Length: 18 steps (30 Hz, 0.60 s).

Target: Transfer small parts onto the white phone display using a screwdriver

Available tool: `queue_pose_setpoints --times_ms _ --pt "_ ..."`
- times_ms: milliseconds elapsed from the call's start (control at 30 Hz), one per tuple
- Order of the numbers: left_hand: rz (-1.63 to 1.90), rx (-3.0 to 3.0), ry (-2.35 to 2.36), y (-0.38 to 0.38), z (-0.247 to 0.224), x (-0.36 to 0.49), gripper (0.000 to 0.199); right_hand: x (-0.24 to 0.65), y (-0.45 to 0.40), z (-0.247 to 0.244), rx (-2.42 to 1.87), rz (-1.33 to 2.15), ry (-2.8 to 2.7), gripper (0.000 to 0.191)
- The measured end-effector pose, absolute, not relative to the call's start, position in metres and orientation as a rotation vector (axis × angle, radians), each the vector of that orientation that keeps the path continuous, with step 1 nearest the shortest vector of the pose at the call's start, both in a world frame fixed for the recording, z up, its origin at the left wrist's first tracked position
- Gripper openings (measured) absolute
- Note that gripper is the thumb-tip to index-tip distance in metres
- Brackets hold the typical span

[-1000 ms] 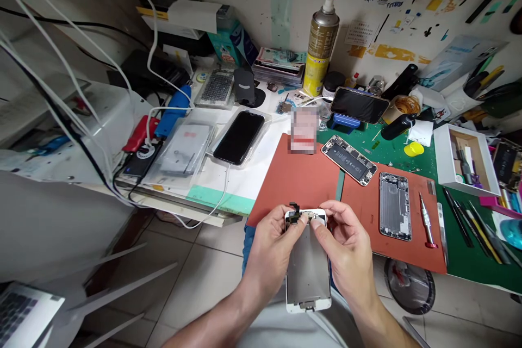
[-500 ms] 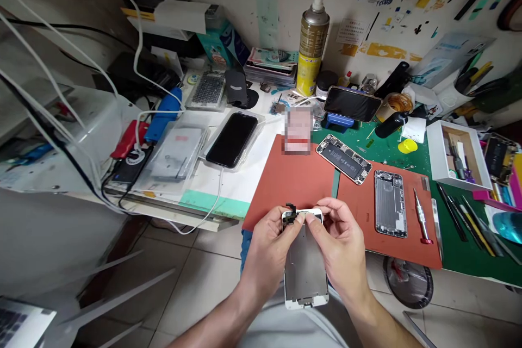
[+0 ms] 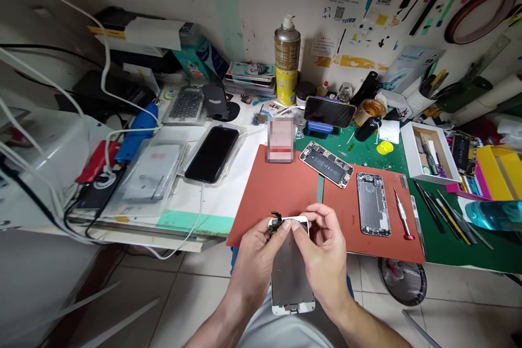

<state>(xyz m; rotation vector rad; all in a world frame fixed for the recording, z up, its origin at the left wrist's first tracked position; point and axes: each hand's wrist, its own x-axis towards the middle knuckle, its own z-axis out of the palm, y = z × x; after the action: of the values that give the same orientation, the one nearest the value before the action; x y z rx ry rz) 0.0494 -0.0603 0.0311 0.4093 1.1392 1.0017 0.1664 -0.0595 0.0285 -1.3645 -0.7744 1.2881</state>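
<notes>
A white-framed phone screen assembly (image 3: 290, 277), its grey metal back facing up, is held over my lap at the front edge of the bench. My left hand (image 3: 258, 250) grips its upper left edge, thumb on top, beside a dark flex cable (image 3: 276, 217) that sticks up. My right hand (image 3: 324, 255) holds the upper right edge, its thumb pressed near the top middle and its fingers curled. Both thumb tips nearly meet there. Beyond them, an opened phone with a battery (image 3: 326, 164) and a bare phone housing (image 3: 374, 204) lie on the red mat (image 3: 265, 190).
A screwdriver (image 3: 403, 213) lies right of the housing, with tweezers and pens (image 3: 448, 215) farther right. Behind stand a spray can (image 3: 287, 60) and a propped phone (image 3: 329, 112). A black phone (image 3: 212, 153) and white cables are on the left. A white box (image 3: 430, 152) holds tools.
The view has shifted, so the bench things sit farther left in the picture. Both hands keep their hold on the screen assembly, with the thumbs still near its top edge.
</notes>
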Motion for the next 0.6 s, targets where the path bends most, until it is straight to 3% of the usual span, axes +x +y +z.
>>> queue_pose_setpoints --times_ms 600 --pt "0.915 0.521 1.294 -0.0556 0.0214 0.0419 0.048 0.1664 -0.0577 0.0306 -1.403 1.25 -0.785 0.03"
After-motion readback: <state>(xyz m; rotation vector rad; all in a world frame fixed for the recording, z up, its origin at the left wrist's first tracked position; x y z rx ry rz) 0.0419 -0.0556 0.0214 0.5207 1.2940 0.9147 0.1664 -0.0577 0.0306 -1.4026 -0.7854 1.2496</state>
